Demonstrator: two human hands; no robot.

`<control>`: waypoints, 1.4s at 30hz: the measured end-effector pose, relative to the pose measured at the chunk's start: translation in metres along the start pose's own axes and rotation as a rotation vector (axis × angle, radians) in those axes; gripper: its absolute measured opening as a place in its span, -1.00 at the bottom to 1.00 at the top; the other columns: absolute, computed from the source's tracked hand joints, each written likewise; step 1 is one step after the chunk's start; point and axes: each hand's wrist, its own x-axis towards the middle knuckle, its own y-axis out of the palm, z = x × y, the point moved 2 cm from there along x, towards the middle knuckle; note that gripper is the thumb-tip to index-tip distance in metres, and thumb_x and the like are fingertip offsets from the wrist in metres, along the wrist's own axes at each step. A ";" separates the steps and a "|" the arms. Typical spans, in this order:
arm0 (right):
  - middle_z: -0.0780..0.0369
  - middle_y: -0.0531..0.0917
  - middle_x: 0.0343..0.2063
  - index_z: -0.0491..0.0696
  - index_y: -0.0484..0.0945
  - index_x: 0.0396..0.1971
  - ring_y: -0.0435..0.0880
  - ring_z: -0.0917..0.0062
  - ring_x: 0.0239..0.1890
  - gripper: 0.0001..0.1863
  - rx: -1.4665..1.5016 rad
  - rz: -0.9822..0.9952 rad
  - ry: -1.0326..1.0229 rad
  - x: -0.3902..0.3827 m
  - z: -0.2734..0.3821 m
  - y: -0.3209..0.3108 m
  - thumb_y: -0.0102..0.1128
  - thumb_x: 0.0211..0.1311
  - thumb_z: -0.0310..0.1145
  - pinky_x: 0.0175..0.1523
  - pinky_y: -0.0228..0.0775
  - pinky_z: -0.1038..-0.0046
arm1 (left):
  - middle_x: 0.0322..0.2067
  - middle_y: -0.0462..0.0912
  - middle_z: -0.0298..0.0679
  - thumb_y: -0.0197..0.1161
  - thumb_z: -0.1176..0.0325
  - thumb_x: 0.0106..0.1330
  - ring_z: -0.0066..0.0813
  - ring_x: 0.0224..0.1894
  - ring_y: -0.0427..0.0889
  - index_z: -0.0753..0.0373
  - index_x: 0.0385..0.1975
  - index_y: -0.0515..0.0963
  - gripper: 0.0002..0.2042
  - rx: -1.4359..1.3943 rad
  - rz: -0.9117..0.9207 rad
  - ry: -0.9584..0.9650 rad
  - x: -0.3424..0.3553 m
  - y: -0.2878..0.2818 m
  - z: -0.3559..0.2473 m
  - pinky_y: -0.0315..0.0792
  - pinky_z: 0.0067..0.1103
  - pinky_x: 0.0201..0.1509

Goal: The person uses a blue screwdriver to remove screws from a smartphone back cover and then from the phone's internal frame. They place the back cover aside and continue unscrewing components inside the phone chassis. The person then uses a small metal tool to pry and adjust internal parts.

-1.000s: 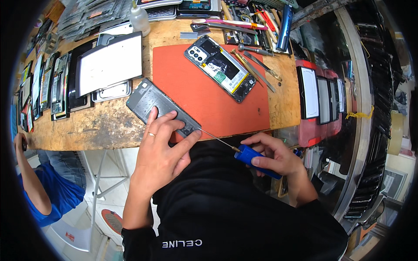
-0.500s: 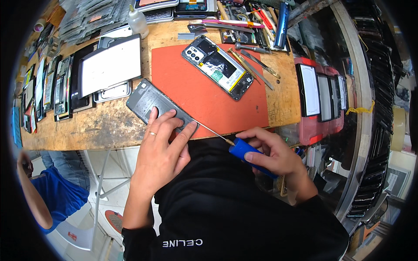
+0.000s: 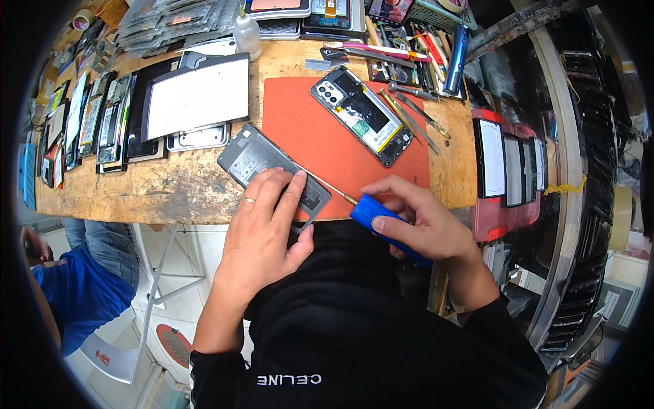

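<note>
A dark grey phone frame (image 3: 253, 151) lies slanted over the near edge of the orange-red mat (image 3: 289, 102). My left hand (image 3: 262, 221) grips its right part, fingers flat on top and thumb at the near corner. In my right hand (image 3: 439, 228) is a blue handheld tool (image 3: 380, 217) with a thin metal shaft. The shaft lies along the frame's far right edge, its tip close to my left index finger; whether it touches is hard to tell. Beyond, on the mat, rests an opened phone (image 3: 361, 117) with cameras and battery showing.
Tweezers (image 3: 424, 114) and a small screwdriver (image 3: 412, 91) lie right of the opened phone. Screens and phone parts (image 3: 197, 99) crowd the left, near a squeeze bottle (image 3: 246, 37). A red case (image 3: 494, 221) stands right. Another person in blue (image 3: 85, 283) is at lower left.
The whole view has shifted slightly. My right hand has moved the blue tool forward, so its shaft reaches farther along the frame's edge. My left thumb has come up to the frame's near corner.
</note>
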 end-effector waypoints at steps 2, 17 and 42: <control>0.20 0.76 -0.30 -0.11 0.46 0.33 0.70 0.67 -0.45 -0.52 -0.026 -0.002 -0.022 0.004 0.001 -0.002 0.34 0.55 -0.30 -0.37 0.55 0.56 | 0.19 0.50 0.07 0.48 0.35 0.12 0.19 0.32 0.52 0.36 0.39 0.50 -0.27 -0.008 0.001 0.002 0.001 -0.001 0.000 0.46 -0.10 0.43; 0.18 0.75 -0.26 -0.12 0.46 0.35 0.71 0.67 -0.43 -0.49 0.050 0.005 0.005 0.016 0.002 -0.002 0.38 0.53 -0.30 -0.36 0.57 0.57 | 0.05 0.56 0.00 0.61 0.25 0.14 0.06 0.16 0.55 0.38 0.30 0.58 -0.31 -0.021 -0.047 -0.010 0.008 -0.001 0.007 0.49 -0.17 0.30; 0.20 0.74 -0.30 -0.10 0.44 0.34 0.71 0.67 -0.45 -0.52 0.046 0.010 -0.053 0.024 0.001 0.000 0.33 0.55 -0.31 -0.34 0.55 0.56 | 0.03 0.58 -0.03 0.61 0.30 0.14 0.03 0.15 0.58 0.37 0.24 0.61 -0.37 -0.049 -0.098 -0.009 0.007 -0.002 0.007 0.49 -0.19 0.29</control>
